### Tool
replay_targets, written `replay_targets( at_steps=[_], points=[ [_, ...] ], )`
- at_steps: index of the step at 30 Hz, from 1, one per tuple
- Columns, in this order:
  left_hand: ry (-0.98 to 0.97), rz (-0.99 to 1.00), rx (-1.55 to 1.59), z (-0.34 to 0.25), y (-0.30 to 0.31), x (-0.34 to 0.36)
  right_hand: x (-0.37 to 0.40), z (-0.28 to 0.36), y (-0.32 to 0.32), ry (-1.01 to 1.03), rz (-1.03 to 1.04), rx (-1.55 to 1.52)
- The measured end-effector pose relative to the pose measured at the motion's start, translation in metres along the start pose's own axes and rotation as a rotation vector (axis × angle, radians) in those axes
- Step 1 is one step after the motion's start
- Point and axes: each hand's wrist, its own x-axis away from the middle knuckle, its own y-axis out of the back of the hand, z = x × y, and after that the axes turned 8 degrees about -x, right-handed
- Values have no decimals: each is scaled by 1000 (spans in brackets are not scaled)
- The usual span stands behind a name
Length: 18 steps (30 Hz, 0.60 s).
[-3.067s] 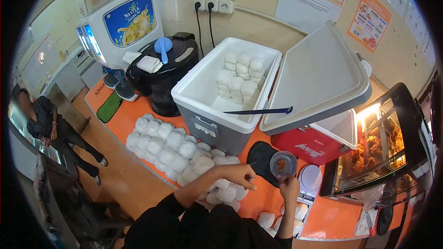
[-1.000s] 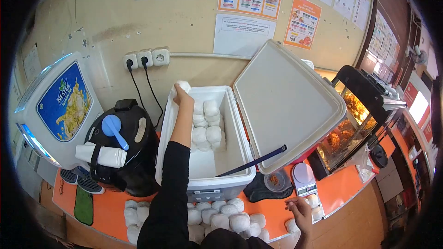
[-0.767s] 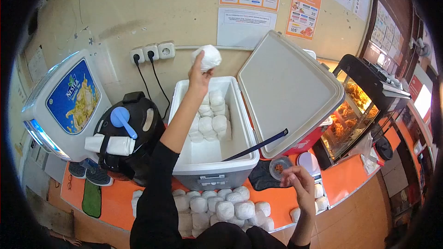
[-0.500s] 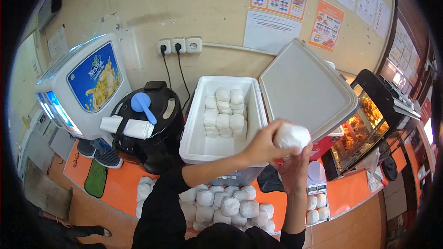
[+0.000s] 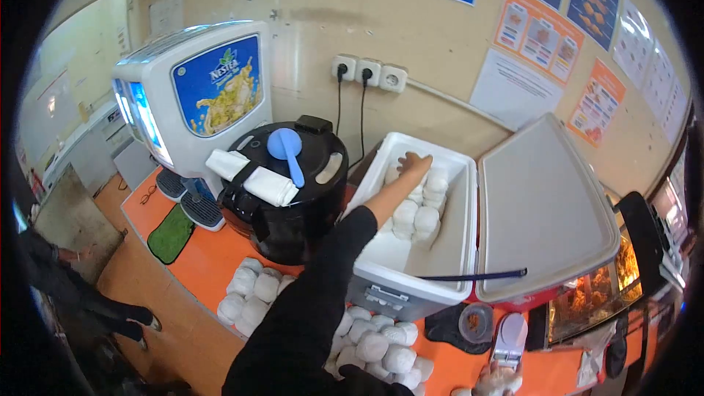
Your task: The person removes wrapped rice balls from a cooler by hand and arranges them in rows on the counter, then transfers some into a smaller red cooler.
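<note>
My left hand (image 5: pixel 415 164) reaches into the white-lined cooler box (image 5: pixel 447 238), over the back of the white rounded packets (image 5: pixel 416 217) stacked inside. Its fingers look spread on top of the stack. Low at the right, my right hand (image 5: pixel 500 381) is slightly blurred, with its fingers around a white rounded packet in front of the kitchen scale (image 5: pixel 509 342). More white packets (image 5: pixel 372 347) are heaped on the orange counter before the cooler. Another group of packets (image 5: pixel 253 295) sits to the left of my sleeve.
The cooler's lid (image 5: pixel 546 213) leans open at the right, and a dark bar (image 5: pixel 473 276) lies across the front rim. A black rice cooker (image 5: pixel 286 198) and a drink dispenser (image 5: pixel 198 95) stand left. A clear tub (image 5: pixel 476 323) and a heated display (image 5: pixel 598 279) are right. A person (image 5: pixel 81 279) stands far left.
The packet held up in both hands has left that spot. My left hand has gone into the cooler; my right hand has dropped down beside the scale. The view has turned left.
</note>
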Motion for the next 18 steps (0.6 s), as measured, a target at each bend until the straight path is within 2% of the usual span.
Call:
replay_targets(
  at_steps=[1, 3, 5, 7, 9, 13, 18],
  points=[
    [27, -13, -59, 7, 2, -2, -17, -3, 6, -21, 23, 48],
    [-98, -171, -207, 26, -17, -18, -51, -10, 16, -59, 52, 148],
    [-93, -118, -234, 44, -50, -48, -73, -13, 34, -89, 66, 254],
    [-89, -45, -222, 42, -61, -48, -96, -18, 47, -107, 72, 356],
    [-58, -122, -279, 28, -47, -20, -124, -29, 56, -117, 87, 449],
    [-53, -132, -264, 36, -60, -40, -156, -46, 70, -148, 105, 641],
    [-160, -231, -139, 41, -33, -44, -157, -70, 84, -170, 93, 858]
  ],
)
